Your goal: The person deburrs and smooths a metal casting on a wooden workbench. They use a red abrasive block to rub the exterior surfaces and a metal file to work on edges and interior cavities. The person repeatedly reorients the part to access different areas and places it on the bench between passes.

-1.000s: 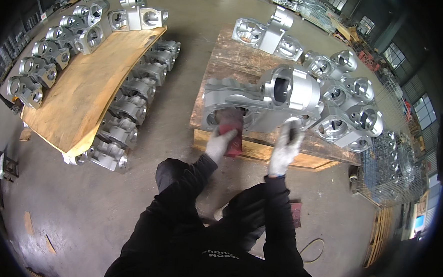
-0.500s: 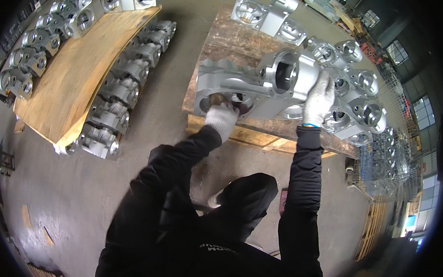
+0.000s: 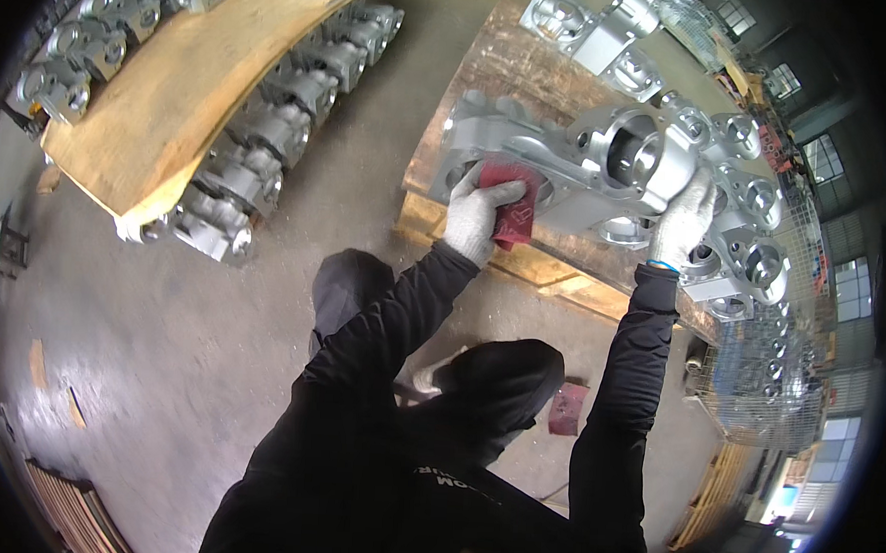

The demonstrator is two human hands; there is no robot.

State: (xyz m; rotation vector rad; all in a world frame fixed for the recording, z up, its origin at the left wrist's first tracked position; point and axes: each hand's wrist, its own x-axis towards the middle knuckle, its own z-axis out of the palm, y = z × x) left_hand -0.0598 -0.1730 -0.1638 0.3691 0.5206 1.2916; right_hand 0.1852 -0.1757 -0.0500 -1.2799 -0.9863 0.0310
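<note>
A large silver metal casting (image 3: 592, 206) with round bores lies on a wooden-topped crate. My left hand (image 3: 471, 216), in a white knit glove, pinches a dark red sheet of abrasive paper (image 3: 516, 205) between thumb and fingers. The sheet hangs at the casting's near side and covers part of a bore there. At the right end, my gloved right hand (image 3: 683, 224) curves round the outside of the casting's wide cylinder; some of its fingers are hidden.
More castings (image 3: 596, 34) stand at the crate top's (image 3: 504, 59) far edge and to the right. On the left, a plywood board (image 3: 213, 74) lies over rows of castings. Another red sheet (image 3: 567, 409) is on the floor near my foot. A wire cage (image 3: 768, 384) stands right.
My left hand has drawn back from the casting's lower bore, and the red sheet now shows in full. The right hand keeps its place on the cylinder. The whole view has shifted.
</note>
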